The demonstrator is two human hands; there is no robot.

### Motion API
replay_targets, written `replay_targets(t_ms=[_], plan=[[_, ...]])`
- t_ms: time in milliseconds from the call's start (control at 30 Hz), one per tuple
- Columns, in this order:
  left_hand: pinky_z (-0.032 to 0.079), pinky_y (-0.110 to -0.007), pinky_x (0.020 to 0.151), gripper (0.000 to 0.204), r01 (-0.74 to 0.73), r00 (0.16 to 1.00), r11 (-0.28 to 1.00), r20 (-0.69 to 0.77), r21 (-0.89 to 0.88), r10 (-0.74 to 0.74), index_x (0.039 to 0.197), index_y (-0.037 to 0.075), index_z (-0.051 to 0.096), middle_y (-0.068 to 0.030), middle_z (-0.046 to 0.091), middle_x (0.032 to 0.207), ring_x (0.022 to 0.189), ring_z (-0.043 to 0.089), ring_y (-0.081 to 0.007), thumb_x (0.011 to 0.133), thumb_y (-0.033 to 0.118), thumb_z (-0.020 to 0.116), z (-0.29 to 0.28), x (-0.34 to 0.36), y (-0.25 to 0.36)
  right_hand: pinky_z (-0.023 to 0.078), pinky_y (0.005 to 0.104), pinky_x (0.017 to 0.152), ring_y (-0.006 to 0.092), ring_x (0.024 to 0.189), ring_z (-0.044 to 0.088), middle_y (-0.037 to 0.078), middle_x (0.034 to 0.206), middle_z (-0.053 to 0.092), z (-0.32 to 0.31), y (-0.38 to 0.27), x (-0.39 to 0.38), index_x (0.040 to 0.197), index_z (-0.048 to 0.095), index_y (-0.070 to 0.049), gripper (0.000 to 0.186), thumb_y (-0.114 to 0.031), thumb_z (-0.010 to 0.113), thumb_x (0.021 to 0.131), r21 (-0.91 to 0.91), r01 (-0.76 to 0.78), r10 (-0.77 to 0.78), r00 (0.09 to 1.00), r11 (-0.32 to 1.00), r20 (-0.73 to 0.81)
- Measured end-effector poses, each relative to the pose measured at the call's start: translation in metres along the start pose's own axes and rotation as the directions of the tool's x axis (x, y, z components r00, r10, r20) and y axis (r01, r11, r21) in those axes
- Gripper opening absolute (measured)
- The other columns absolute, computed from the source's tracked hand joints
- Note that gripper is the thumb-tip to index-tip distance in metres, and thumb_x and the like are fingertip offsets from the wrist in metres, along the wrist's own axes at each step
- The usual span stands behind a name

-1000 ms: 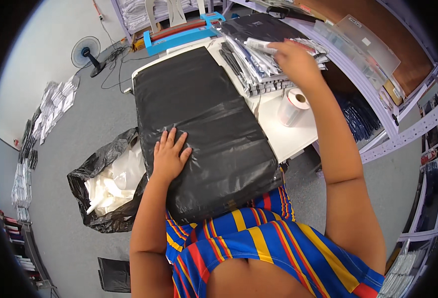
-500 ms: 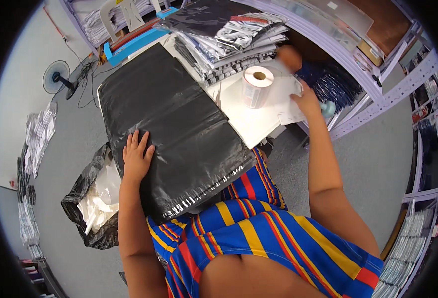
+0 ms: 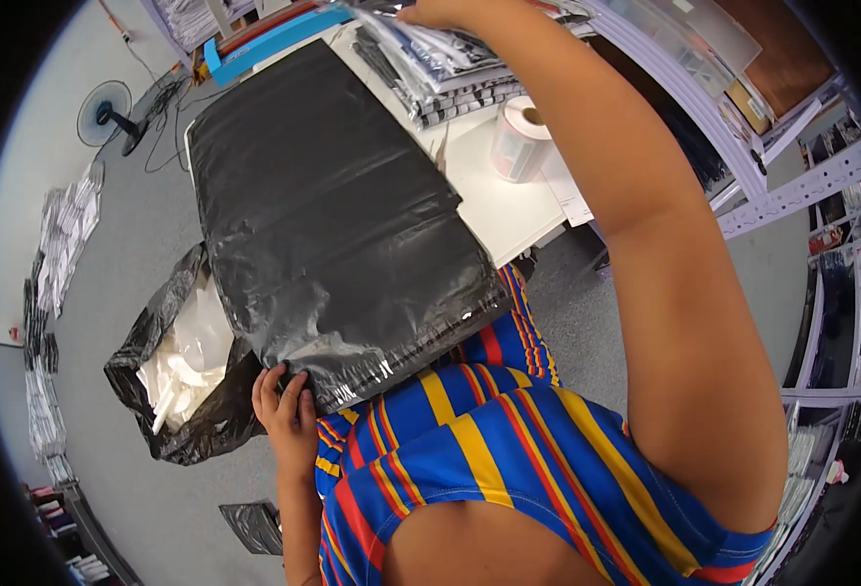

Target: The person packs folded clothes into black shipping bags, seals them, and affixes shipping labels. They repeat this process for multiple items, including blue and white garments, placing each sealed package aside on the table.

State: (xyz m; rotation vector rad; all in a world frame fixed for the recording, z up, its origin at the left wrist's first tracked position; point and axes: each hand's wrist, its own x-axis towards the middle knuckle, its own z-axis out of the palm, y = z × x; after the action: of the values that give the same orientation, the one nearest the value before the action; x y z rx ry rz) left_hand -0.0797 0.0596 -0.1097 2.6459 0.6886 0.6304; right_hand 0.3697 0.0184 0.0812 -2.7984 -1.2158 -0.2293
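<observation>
A stack of flat black plastic bags (image 3: 323, 195) spans the table in front of me and hangs over its near edge by my lap. My left hand (image 3: 289, 422) is at the stack's near left corner, fingers curled over the creased edge and closed on the plastic. Far off at the top of the view, my right hand (image 3: 442, 12) grips the pile of clear-wrapped folded garments (image 3: 440, 68); the upper border cuts off part of this hand. Under my right forearm stands a roll of white labels (image 3: 521, 146), partly covered by the arm.
A black bin bag (image 3: 162, 342) of white scraps sits on the floor at left, with a fan (image 3: 106, 114) beyond. A blue-edged bar device (image 3: 274, 44) lies at the table's far end. Purple metal shelving (image 3: 709, 117) stands at right.
My right hand has left the white paper by the label roll and reached up to the garment pile. My left hand slid from the middle of the black bags to their near corner, creasing them.
</observation>
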Motion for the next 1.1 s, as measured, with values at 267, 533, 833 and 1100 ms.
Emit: replay_targets(t_ms=[267, 533, 833, 1100], plan=[[0.027, -0.041, 0.093, 0.024, 0.007, 1.0, 0.999, -0.03, -0.044, -0.009, 0.093, 0.006, 0.057, -0.0113, 0.046, 0.11, 0.11, 0.036, -0.0316, 0.069, 0.003, 0.056, -0.002, -0.002, 0.012, 0.042, 0.0398, 0.077, 0.0275, 0.096, 0.051, 0.018, 0.099, 0.053, 0.02, -0.003, 0.003, 0.093, 0.056, -0.004, 0.035, -0.033, 0.052, 0.074, 0.106, -0.032, 0.053, 0.978, 0.994, -0.203], [0.029, -0.041, 0.09, 0.021, 0.017, 0.997, 0.998, -0.074, -0.062, -0.022, 0.09, 0.011, 0.061, -0.0111, 0.047, 0.108, 0.108, 0.037, -0.0333, 0.069, 0.009, 0.059, 0.002, -0.012, 0.017, 0.044, 0.0452, 0.076, 0.0328, 0.093, 0.055, 0.02, 0.099, 0.057, 0.026, -0.015, 0.007, 0.101, 0.056, -0.005, 0.031, -0.018, 0.044, 0.076, -0.03, -0.059, 0.052, 0.979, 0.998, -0.195], [0.029, -0.04, 0.09, 0.022, 0.028, 0.984, 0.988, -0.168, -0.152, -0.054, 0.089, 0.009, 0.06, -0.012, 0.046, 0.108, 0.108, 0.037, -0.0323, 0.067, 0.007, 0.061, 0.004, -0.014, 0.014, 0.04, 0.0305, 0.082, 0.0213, 0.093, 0.054, 0.011, 0.098, 0.059, -0.109, 0.15, -0.095, 0.098, 0.057, 0.0, 0.029, -0.022, 0.05, 0.081, 0.358, 0.256, 0.249, 0.374, 0.898, -0.893], [0.031, -0.039, 0.087, 0.018, -0.06, 0.946, 0.996, -0.323, -0.059, 0.038, 0.08, 0.013, 0.063, -0.0098, 0.049, 0.104, 0.103, 0.041, -0.0315, 0.063, 0.006, 0.063, 0.019, -0.019, 0.007, 0.04, 0.0313, 0.084, 0.0202, 0.094, 0.051, 0.012, 0.106, 0.053, -0.088, 0.106, -0.255, 0.107, 0.046, 0.011, 0.046, -0.008, 0.066, 0.071, 0.735, 0.515, 0.516, 0.525, 0.44, -0.677]])
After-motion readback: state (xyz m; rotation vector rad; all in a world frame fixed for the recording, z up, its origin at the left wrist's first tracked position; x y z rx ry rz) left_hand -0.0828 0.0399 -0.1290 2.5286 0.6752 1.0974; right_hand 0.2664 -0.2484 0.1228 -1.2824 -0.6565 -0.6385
